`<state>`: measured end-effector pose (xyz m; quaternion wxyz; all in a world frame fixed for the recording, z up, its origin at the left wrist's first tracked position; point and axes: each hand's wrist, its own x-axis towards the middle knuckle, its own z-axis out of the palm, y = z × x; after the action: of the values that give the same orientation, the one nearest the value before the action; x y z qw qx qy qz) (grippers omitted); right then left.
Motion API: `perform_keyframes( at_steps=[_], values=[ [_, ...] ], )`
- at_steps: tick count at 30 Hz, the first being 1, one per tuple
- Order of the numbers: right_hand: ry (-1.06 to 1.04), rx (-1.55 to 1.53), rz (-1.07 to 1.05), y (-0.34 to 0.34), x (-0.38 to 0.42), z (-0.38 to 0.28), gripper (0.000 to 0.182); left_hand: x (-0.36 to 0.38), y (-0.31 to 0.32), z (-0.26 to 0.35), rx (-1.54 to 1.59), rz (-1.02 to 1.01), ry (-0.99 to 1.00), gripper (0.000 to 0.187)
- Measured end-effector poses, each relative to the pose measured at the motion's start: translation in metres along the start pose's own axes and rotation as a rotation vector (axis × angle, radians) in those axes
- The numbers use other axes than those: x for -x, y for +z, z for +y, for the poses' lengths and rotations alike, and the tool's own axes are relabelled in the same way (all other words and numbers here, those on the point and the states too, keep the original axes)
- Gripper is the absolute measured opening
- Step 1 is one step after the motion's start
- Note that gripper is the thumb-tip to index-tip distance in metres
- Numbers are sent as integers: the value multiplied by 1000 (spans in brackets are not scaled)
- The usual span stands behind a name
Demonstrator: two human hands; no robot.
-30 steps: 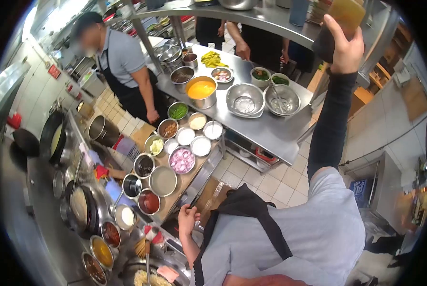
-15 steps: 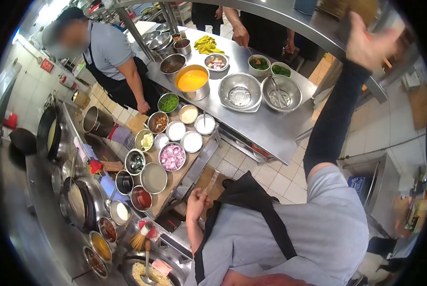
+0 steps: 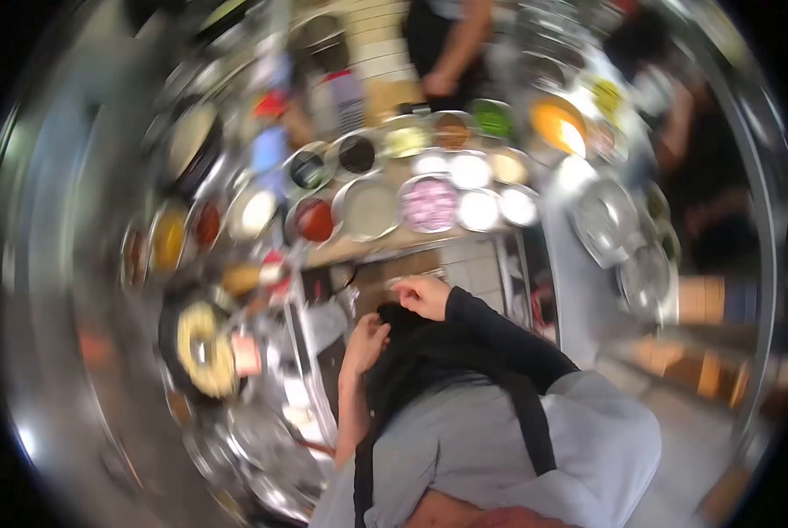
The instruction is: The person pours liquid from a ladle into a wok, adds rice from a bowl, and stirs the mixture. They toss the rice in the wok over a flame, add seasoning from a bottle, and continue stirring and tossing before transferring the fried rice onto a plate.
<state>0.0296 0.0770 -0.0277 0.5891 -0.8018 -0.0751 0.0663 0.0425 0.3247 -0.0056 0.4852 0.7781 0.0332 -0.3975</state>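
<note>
Both my hands are in front of the black apron [image 3: 420, 356], apart from the bowls, and nothing shows in either. My left hand [image 3: 367, 343] is at the apron's left edge, fingers loosely bent and a little apart. Close by on its right, my right hand [image 3: 424, 297] comes out of a black sleeve with its fingers loosely curled and pointing left. Motion blur softens the fingers. Beyond them are a bowl of sliced pink onions [image 3: 428, 204], a wide pale bowl [image 3: 368, 209] and a bowl of red sauce [image 3: 314, 219].
A pan with yellowish food [image 3: 202, 348] and a pink piece at its edge is on the left. An orange-filled pot [image 3: 558, 122] and metal bowls [image 3: 603, 217] stand on the right-hand steel counter [image 3: 579, 304]. Other people's arms [image 3: 461, 48] show at the back.
My right hand has come down from the raised shelf at upper right to beside my left hand. The view has turned left, toward the bowls and pans.
</note>
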Motion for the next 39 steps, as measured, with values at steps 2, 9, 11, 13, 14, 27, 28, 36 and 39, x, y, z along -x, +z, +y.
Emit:
perform_keyframes(
  at_steps=[2,9,11,13,14,27,28,36,39],
  values=[
    [-43,-12,-334,28,-33,-27,33,5,-14,-38,65,115,34,54],
    [-208,132,-757,105,-148,-82,30,43,-61,-82,244,457,-149,49],
    [-191,120,-809,125,-179,-91,30,46,-73,-89,328,555,-145,47],
    [-274,130,-821,148,-217,-96,33,41,-87,-102,292,758,-42,44],
    [-250,191,-757,160,-234,-99,35,39,-98,-108,258,860,8,42],
    [-563,695,-892,274,-312,-102,56,39,-267,-111,-335,1265,-301,21],
    [-291,679,-996,263,-331,-85,57,25,-265,-120,-251,1248,-258,21],
    [-650,475,-899,389,-370,-64,54,0,-266,-135,-243,1377,-190,19],
    [-751,467,-1059,339,-353,-110,57,6,-270,-137,-303,1366,-217,19]
  ],
)
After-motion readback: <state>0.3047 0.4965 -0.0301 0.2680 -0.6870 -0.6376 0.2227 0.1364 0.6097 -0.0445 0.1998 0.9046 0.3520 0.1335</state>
